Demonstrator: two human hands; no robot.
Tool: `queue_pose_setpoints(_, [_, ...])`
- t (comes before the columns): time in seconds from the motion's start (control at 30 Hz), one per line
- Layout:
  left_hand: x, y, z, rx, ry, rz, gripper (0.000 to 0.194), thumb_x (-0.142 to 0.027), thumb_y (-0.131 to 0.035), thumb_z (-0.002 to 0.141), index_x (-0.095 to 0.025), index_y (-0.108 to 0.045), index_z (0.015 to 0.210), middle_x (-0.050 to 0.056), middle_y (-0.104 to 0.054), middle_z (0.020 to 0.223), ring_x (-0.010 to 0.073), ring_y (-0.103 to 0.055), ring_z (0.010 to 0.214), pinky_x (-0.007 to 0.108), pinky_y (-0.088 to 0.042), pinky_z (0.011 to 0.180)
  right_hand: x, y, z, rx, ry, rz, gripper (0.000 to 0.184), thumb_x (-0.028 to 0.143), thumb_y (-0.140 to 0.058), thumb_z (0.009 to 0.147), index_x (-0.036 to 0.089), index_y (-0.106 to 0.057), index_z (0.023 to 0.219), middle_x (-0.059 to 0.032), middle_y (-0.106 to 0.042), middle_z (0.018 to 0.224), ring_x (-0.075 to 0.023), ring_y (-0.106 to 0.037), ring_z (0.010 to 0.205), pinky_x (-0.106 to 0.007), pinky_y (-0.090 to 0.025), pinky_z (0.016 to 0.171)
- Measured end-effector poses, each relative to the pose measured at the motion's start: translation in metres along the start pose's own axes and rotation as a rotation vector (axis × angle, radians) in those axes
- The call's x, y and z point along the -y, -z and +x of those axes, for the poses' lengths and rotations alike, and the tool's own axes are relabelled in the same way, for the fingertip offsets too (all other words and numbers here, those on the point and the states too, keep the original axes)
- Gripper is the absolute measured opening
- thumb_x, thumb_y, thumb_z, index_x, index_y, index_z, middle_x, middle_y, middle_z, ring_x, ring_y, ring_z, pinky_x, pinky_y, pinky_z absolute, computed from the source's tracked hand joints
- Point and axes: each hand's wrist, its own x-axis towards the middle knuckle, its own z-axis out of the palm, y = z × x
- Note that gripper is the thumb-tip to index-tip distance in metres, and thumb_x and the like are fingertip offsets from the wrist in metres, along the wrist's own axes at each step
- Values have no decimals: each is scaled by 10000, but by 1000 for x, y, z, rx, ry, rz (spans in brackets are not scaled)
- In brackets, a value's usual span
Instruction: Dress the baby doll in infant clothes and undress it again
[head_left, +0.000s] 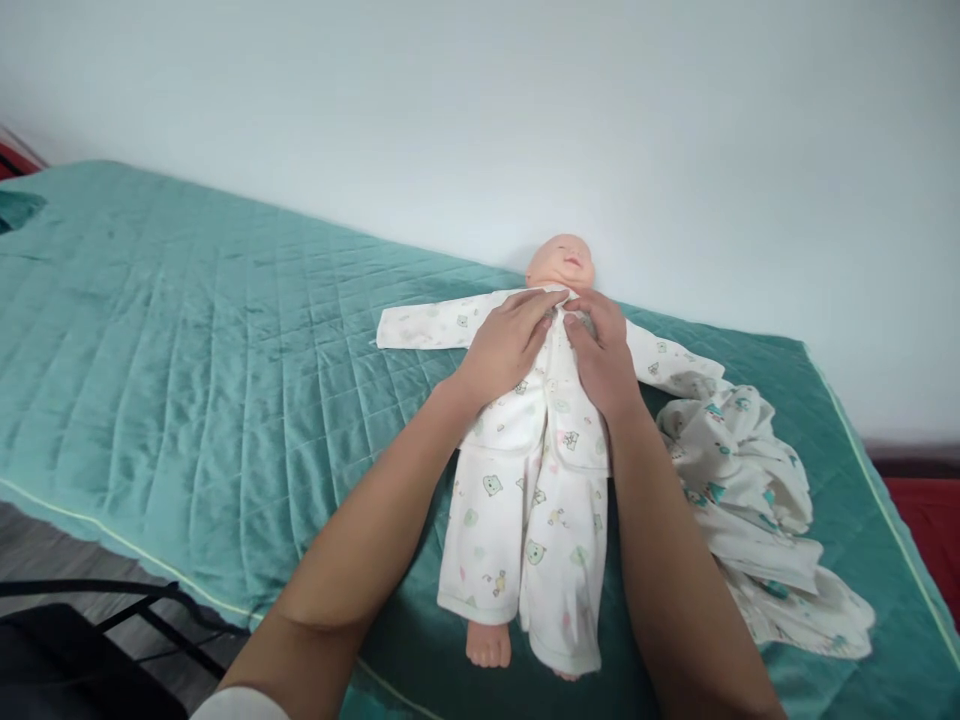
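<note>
A baby doll [564, 260] lies on its back in a white long-sleeved baby shirt [517, 425] with small animal prints. It also wears matching trousers [487, 530], below which one bare foot shows fully and the other only in part. My left hand [514, 335] rests on the chest, thumb and fingers closed at the shirt's front edge near the collar. Opposite it, my right hand [602, 345] has its bent fingers and thumb at the other front edge. The fingertips of both hands nearly meet below the chin. How the cloth is pinched is partly hidden.
A crumpled white printed cloth [750, 490] lies right of the doll, beside one sleeve. Under everything is a green quilted cover [225, 380], with a pale wall [450, 120] behind. A black-framed object [82, 650] stands at the lower left.
</note>
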Motion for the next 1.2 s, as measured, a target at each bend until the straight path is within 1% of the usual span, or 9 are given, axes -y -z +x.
queue_pose_setpoints(0.17, [-1,1,0,18,-35,37,424,-244,-307,1009,-243,-531,1369,55,-602,1371,192,-476,1323,392,-392,1116,0,0,-1,-10,-30,-23,200,331,-523,905,268,-680,1011,-57,-574,1330,-250,-412,1355,-522,-226,1176])
queue_pose_setpoints(0.37, [-2,-1,-2,18,-34,5,412,-228,-315,999,-234,-555,1335,50,-610,1361,190,-498,1311,380,-393,1119,2,-1,-4,-135,-48,70,85,294,-562,871,249,-633,878,-41,-626,1238,-228,-526,1231,-474,-347,1112])
queue_pose_setpoints(0.57, [-8,1,-5,29,-5,-53,418,-187,-318,976,-224,-496,1353,68,-589,1376,194,-560,1250,357,-448,1050,5,-1,-6,-110,-115,143,61,298,-579,867,248,-557,894,-33,-638,1251,-206,-570,1180,-426,-388,1070])
queue_pose_setpoints(0.67, [-8,0,-5,-5,-14,-75,333,-172,-355,959,-222,-521,1243,80,-578,1367,194,-529,1282,364,-429,1066,5,-1,-5,-84,-107,128,66,301,-566,878,249,-542,911,-39,-627,1279,-208,-545,1221,-429,-368,1083])
queue_pose_setpoints(0.83, [-7,-3,-4,-110,50,-110,14,-208,-472,933,-215,-481,927,101,-599,1275,196,-550,1215,364,-453,1003,0,-1,-4,-49,-80,109,79,308,-548,889,253,-508,930,-47,-607,1308,-213,-517,1253,-453,-342,1097])
queue_pose_setpoints(0.93, [-9,-5,1,-112,127,-110,82,-211,-487,913,-224,-436,850,95,-613,1263,213,-576,1154,379,-472,939,0,-2,-3,-38,-72,107,97,317,-551,883,256,-499,938,-44,-606,1306,-216,-512,1246,-467,-337,1100])
queue_pose_setpoints(1.03, [-11,-5,8,-85,215,-101,117,-165,-474,879,-233,-406,812,63,-677,1047,212,-622,942,373,-486,808,1,-2,-3,-32,-52,100,82,317,-545,879,258,-510,923,-33,-610,1294,-214,-509,1240,-460,-332,1105])
queue_pose_setpoints(1.1, [-11,-5,12,-66,238,-104,144,-148,-475,862,-237,-388,790,21,-658,855,195,-601,779,355,-468,719,1,-2,-2,-28,-25,94,57,309,-530,884,259,-528,910,-25,-616,1277,-213,-513,1230,-457,-331,1106])
queue_pose_setpoints(1.2, [-9,-5,14,-49,226,-114,167,-139,-484,856,-239,-377,775,-11,-599,742,184,-565,710,336,-437,673,1,-3,-1,-30,5,76,69,290,-520,882,268,-566,929,-23,-636,1209,-217,-531,1191,-461,-346,1095])
